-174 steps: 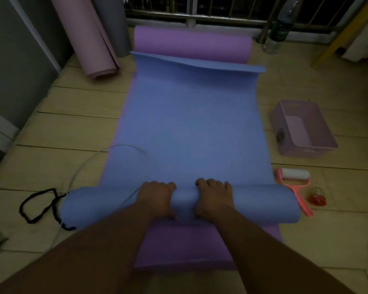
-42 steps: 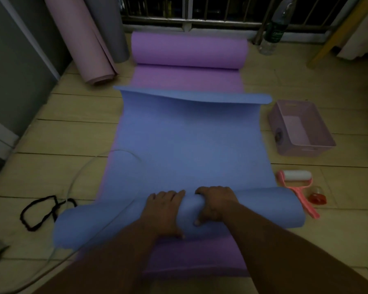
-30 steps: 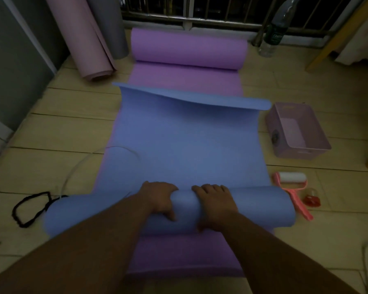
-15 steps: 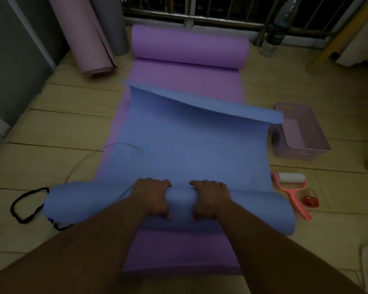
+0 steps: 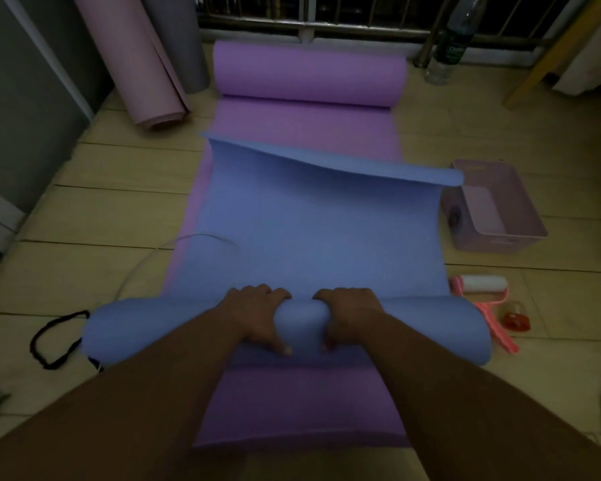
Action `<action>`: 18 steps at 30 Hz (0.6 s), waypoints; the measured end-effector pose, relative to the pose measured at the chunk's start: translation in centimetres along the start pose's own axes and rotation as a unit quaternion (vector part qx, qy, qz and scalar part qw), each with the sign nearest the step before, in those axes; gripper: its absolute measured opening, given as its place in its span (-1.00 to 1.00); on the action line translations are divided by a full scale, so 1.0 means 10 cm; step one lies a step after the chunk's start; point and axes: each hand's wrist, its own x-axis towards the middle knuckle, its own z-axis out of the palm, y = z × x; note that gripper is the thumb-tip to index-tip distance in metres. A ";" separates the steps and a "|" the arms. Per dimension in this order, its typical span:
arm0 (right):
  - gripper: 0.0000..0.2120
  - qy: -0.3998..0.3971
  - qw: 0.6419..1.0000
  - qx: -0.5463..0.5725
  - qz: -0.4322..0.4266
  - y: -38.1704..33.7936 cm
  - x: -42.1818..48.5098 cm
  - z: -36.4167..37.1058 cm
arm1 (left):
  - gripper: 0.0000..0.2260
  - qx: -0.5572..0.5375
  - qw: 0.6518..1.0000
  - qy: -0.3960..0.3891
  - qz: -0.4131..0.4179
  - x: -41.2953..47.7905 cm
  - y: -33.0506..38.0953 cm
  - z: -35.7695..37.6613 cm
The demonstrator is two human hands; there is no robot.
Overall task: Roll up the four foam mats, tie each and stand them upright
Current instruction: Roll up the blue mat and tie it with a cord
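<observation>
A blue foam mat (image 5: 313,234) lies on top of a purple mat (image 5: 302,407), its near end rolled into a thick tube. My left hand (image 5: 259,315) and my right hand (image 5: 349,314) grip the middle of that tube, fingers over its top and thumbs on the near side. The blue mat's far edge curls upward. The purple mat's far end is rolled by the railing. A rolled pink mat (image 5: 132,60) and a grey one (image 5: 177,36) lean upright at the back left. A black cord (image 5: 54,336) lies left of the tube.
A pink plastic bin (image 5: 497,206) sits right of the mats, with a pink lint roller (image 5: 483,293) and a small red object (image 5: 516,321) nearer me. A plastic bottle (image 5: 451,39) stands by the railing. A thin clear hoop (image 5: 174,251) lies at the left.
The blue tube has rolled further along the mat, and the curled far edge has drawn nearer, baring more purple mat beyond it. Both hands have kept their hold on the tube.
</observation>
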 end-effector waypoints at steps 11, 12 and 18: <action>0.00 0.070 0.997 0.018 -0.018 -0.06 -0.13 0.18 | -0.21 -0.040 0.999 -0.016 -0.025 0.06 0.03 -0.03; -0.06 0.070 0.997 0.020 -0.011 -0.08 -0.12 0.17 | -0.16 -0.034 0.999 -0.022 -0.025 0.07 0.03 -0.01; -0.20 0.042 0.998 0.049 0.002 -0.03 0.01 -0.01 | -0.02 0.011 0.999 0.039 0.005 0.05 -0.01 0.06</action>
